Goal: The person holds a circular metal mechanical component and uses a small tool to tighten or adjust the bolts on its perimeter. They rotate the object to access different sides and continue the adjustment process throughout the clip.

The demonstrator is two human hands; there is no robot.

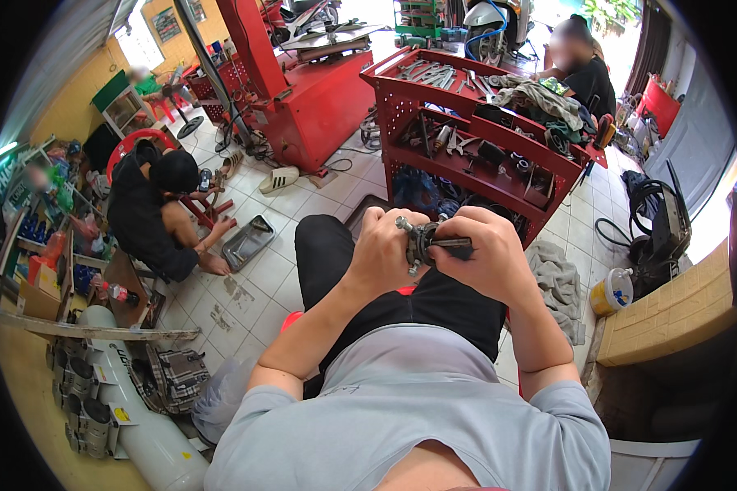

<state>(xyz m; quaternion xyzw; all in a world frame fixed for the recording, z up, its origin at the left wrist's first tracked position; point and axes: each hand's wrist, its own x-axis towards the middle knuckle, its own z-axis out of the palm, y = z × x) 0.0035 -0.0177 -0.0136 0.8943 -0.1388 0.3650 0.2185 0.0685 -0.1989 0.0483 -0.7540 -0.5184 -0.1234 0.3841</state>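
Note:
Over my lap, my left hand [381, 252] is closed around a small grey metal mechanical part [419, 244] with round knobs sticking out of it. Its exact kind I cannot make out. My right hand [491, 245] comes in from the other side, fingers closed on the same part. A dark, narrow piece [454, 244] lies at the fingertips of that hand; whether it is separate or belongs to the part is unclear. Both hands almost meet, and my fingers hide much of the part.
Just ahead stands a red tool cart [475, 155] bearing wrenches [430, 74] and rags [540, 102]. To the left, a person in black [151, 204] crouches by a metal tray [248, 243]. Another person [594, 78] is beyond the cart. A yellowish bucket [612, 292] stands right.

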